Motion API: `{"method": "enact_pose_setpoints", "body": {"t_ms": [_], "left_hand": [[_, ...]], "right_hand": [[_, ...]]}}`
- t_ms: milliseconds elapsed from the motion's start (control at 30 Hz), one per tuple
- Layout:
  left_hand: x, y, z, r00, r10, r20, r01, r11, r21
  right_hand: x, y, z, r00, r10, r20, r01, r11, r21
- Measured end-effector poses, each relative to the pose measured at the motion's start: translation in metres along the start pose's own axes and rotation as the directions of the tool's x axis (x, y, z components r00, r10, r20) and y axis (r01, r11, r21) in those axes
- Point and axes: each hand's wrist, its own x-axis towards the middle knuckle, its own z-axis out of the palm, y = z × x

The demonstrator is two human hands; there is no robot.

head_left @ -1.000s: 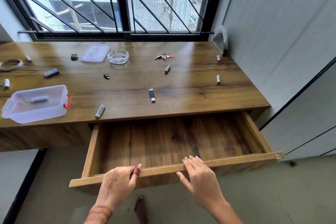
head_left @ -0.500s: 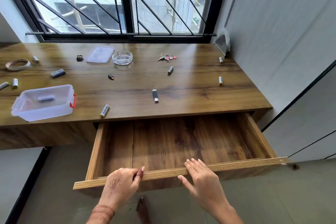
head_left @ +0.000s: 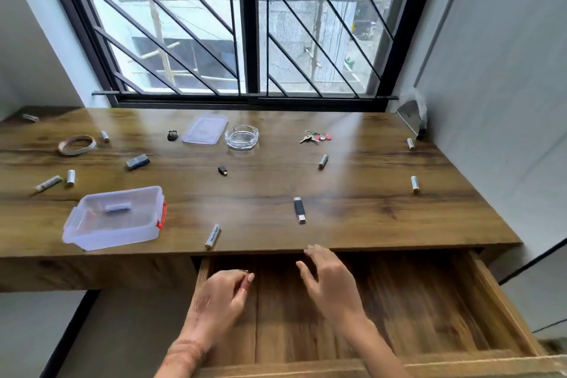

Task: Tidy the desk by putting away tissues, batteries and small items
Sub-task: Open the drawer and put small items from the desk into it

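The wooden desk (head_left: 352, 224) carries several scattered batteries; one battery (head_left: 213, 236) lies near the front edge. A black USB stick (head_left: 299, 209) lies right of it. A clear plastic box (head_left: 116, 218) with red clips stands at the front left with a small item inside. Below the desk the drawer (head_left: 497, 307) stands pulled out. Both hands hover over the drawer and hold nothing. My left hand (head_left: 219, 301) has loosely curled fingers. My right hand (head_left: 329, 281) is spread, its fingertips near the desk's front edge.
At the back lie the box lid (head_left: 205, 129), a glass ashtray (head_left: 241, 137), keys (head_left: 315, 137), a small black item (head_left: 172, 135) and a tape roll (head_left: 76, 144). A dark lighter-like item (head_left: 137, 162) and a small adapter (head_left: 223, 170) lie mid-desk. A wall closes the right side.
Both hands have let go of the drawer's front edge and moved forward over the open drawer, toward the desk's edge. The view has tilted upward.
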Motion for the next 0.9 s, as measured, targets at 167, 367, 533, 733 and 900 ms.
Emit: {"method": "enact_pose_setpoints", "body": {"t_ms": [167,367,533,733,900], "left_hand": [[0.051,-0.017,-0.023,0.997,-0.025,-0.07,0.024,1.0,-0.014],[0.11,-0.038,-0.035,0.988,-0.062,-0.143,0.054,0.997,-0.059],[0.168,-0.051,-0.038,0.976,-0.109,-0.19,0.103,0.994,-0.043],[0.258,-0.075,-0.023,0.993,-0.092,-0.07,0.1,0.988,0.119],[0.279,-0.083,-0.016,0.992,-0.051,-0.118,0.068,0.987,0.147]], "right_hand": [[0.077,-0.013,0.016,0.993,0.108,0.039,-0.109,0.994,0.029],[0.125,-0.012,0.04,0.962,0.271,0.037,-0.269,0.962,-0.039],[0.134,-0.011,0.05,0.947,0.321,-0.022,-0.321,0.947,-0.028],[0.128,-0.018,0.053,0.949,0.298,-0.1,-0.299,0.954,0.003],[0.124,-0.022,0.052,0.943,0.303,-0.137,-0.301,0.953,0.041]]}}
